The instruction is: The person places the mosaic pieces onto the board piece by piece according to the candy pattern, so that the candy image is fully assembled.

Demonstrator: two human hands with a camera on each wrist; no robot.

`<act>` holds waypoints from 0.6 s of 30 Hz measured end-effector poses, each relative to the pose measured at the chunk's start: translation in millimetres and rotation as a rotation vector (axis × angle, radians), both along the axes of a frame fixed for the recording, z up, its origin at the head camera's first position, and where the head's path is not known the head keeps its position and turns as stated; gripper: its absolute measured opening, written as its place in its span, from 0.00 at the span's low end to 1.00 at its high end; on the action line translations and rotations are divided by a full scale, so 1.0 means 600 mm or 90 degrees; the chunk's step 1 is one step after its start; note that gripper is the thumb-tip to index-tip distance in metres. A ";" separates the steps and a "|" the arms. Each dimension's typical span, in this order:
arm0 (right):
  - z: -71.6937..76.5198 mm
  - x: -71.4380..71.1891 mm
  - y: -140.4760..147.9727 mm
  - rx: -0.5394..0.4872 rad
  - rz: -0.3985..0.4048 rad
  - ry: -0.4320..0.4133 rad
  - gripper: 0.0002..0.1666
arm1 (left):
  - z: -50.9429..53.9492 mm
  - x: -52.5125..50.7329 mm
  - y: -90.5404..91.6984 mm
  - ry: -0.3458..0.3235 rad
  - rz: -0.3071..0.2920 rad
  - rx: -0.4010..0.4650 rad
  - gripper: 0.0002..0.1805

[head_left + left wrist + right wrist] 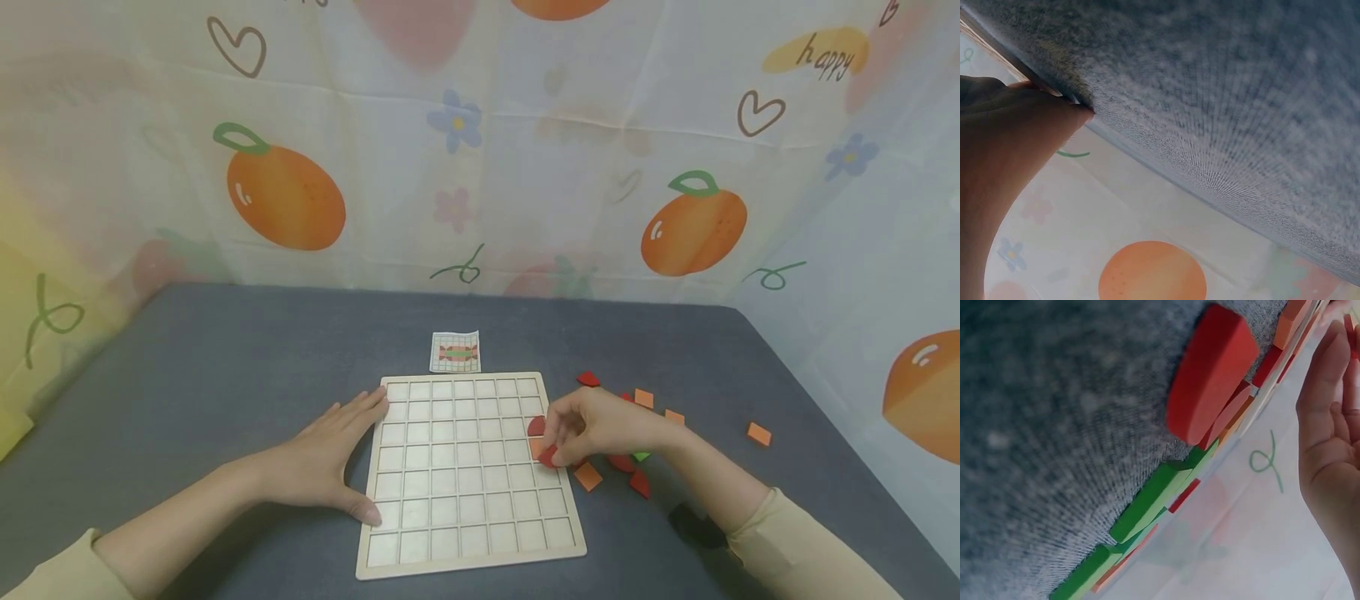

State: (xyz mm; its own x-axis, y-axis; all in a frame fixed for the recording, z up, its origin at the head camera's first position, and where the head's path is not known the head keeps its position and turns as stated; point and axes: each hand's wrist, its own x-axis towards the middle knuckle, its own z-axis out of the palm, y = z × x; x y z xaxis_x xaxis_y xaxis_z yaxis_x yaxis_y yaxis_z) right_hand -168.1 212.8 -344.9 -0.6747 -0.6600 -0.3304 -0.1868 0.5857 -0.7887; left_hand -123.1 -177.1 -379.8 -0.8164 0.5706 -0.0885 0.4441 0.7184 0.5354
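A pale wooden grid board lies on the dark table. My left hand rests at the board's left side, fingers and thumb spread along that edge. At the board's right edge my right hand pinches a red quarter-round tile between thumb and fingers. That tile is over the right-hand column, just below an orange tile in the grid. Above the orange one sits another red quarter-round tile. In the right wrist view, the right hand shows at the right edge with red at its fingertips.
Loose red tiles, orange tiles and green tiles lie right of the board, partly under my right forearm. One orange tile is farther right. Behind the board lies a small pattern card. A printed curtain encloses the table.
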 end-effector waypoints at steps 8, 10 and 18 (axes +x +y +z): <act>-0.006 0.002 -0.006 0.001 0.002 0.007 0.08 | 0.000 0.000 0.001 0.009 0.003 -0.005 0.75; -0.007 0.003 -0.007 0.009 0.003 0.016 0.07 | 0.000 0.000 0.002 0.014 0.003 -0.005 0.74; -0.009 0.010 -0.013 0.000 -0.001 -0.012 0.04 | -0.001 0.000 0.001 0.018 0.001 -0.008 0.74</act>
State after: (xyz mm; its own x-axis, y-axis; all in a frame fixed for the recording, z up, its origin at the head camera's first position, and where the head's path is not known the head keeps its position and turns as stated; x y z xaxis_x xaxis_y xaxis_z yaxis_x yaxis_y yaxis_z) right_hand -162.0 205.2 -350.4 -0.6691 -0.6592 -0.3431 -0.1718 0.5864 -0.7916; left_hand -123.4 -176.2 -380.4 -0.8200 0.5678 -0.0724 0.4576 0.7264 0.5128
